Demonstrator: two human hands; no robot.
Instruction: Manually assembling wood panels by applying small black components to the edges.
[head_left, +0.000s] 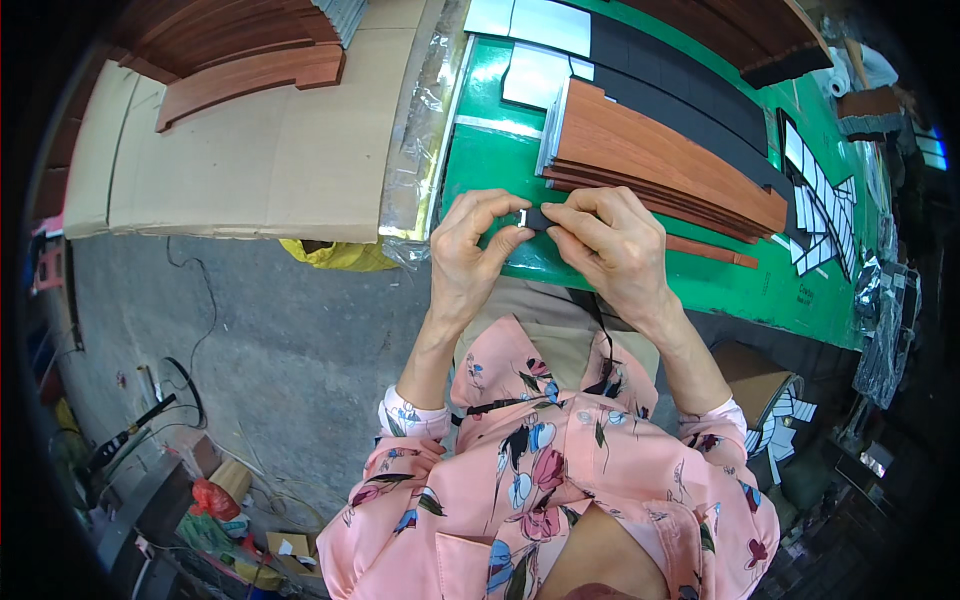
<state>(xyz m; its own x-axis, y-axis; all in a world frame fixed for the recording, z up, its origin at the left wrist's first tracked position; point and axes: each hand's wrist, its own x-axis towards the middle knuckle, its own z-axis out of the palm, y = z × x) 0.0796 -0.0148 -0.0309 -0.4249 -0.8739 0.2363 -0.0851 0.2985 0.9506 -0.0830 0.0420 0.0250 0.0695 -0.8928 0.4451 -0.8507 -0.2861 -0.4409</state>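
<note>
A small black piece with a shiny pale end [537, 218] is held between my two hands, over the near edge of the green-topped table [700, 283]. My left hand [468, 240] pinches the pale end between thumb and fingertips. On the black end, my right hand [615, 240] is closed, thumb against fingers. The fingertips cover part of the piece, so its exact kind does not show. Just beyond my right hand lies a stack of reddish-brown wood-look panels [660, 150], with a narrow brown strip [715, 251] along its near side.
Black panels [670, 62] and white sheets [540, 75] lie farther back on the table. White-and-black cut pieces [825, 205] are piled at right. On the left, a cardboard-covered surface [270, 150] carries more brown panels [255, 85]. A box of scraps [755, 385] stands below right.
</note>
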